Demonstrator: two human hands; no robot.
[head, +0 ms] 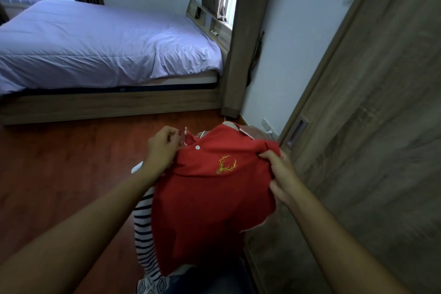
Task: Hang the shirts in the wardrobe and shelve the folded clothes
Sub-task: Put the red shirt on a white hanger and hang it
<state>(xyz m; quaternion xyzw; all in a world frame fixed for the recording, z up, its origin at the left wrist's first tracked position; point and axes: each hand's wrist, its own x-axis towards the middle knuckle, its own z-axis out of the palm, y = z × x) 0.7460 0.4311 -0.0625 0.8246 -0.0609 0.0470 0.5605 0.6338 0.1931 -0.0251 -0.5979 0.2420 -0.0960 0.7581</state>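
1. Head view, the hands: the left hand (pixel 162 148) has its fingers curled at the collar side of a red polo shirt (pixel 205 203) and grips the fabric there. A small pale pink piece shows at its fingertips, too small to name. The right hand (pixel 279 174) pinches the shirt's other shoulder between thumb and fingers.
2. The shirt hangs spread between the two hands, front towards the camera. It has a white button below the collar and a gold antler emblem (pixel 226 164) on the chest.
3. Under the left forearm, behind the shirt, hangs a black-and-white striped garment (pixel 145 234).
4. Just right of the right hand stands a wood-grain wardrobe door (pixel 370 126) with a recessed handle (pixel 297 133).
5. Beyond the left hand lies reddish wooden floor (pixel 59 162), then a bed (pixel 95 55) with a pale lilac cover.
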